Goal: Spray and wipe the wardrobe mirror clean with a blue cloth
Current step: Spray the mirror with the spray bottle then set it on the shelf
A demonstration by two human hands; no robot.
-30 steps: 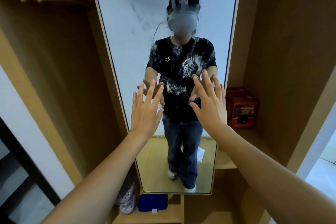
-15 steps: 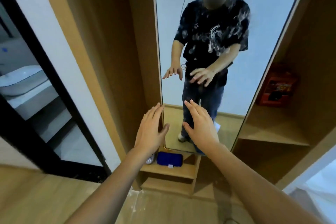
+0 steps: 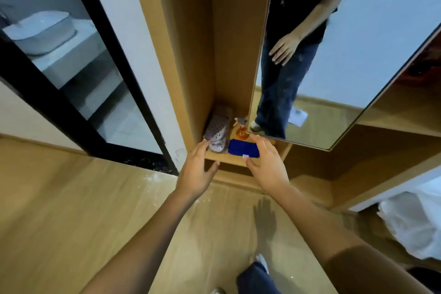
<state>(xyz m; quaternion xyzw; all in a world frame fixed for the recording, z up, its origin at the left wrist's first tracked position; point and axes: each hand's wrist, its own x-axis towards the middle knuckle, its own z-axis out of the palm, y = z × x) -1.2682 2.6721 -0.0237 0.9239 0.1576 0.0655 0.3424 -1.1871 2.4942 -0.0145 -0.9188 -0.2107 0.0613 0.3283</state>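
- Wooden wardrobe panels frame the scene, and a low shelf under the mirror serves as the landmark; the blue cloth lies folded on this shelf, just below the mirror's lower edge.
- Both hands are released and nothing is grasped: the left hand is spread in front of the shelf's left part, near a pair of perforated slippers, and the right hand is spread over the cloth's right end, whether touching it or not cannot be told.
- An orange spray bottle stands at the back of the shelf, between the slippers and the mirror's corner. It could be tipped over if the cloth is dragged out carelessly, since it is just behind the cloth.
- The slippers could be knocked off the shelf by the left hand's fingers, which are very close.
- The mirror's frame could be struck by knuckles, because it overhangs the shelf closely.
- Most of the bottle is hidden behind the mirror's corner, so its nozzle direction cannot be judged.
- The mirror's upper part is cut off, so the smears left to wipe are hard to gauge.
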